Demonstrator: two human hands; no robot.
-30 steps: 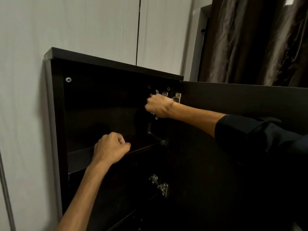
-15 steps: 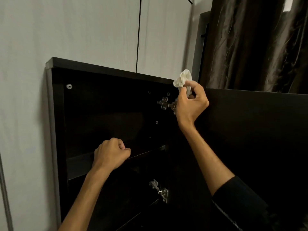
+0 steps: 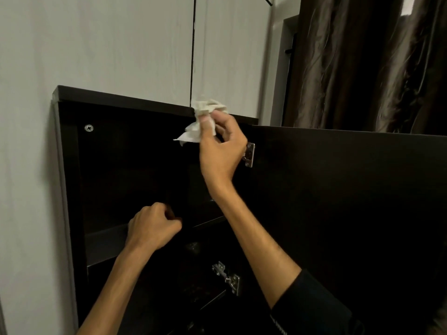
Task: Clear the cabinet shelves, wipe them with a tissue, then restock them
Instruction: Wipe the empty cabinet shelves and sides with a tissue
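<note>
A dark wall cabinet stands open, its door swung out to the right. My right hand pinches a crumpled white tissue at the front edge of the cabinet's top panel, about mid-width. My left hand is curled into a fist in front of the upper shelf; whether it holds anything cannot be seen. The upper compartment looks dark and bare. The lower compartment is too dark to read.
Metal hinges sit on the door's inner edge, an upper hinge and a lower hinge. Pale wall panels rise behind the cabinet. A brown curtain hangs at the right.
My right hand came out from the upper hinge area inside the cabinet, rose with the tissue to the door's top corner, then moved left along the top edge. My left hand stayed put.
</note>
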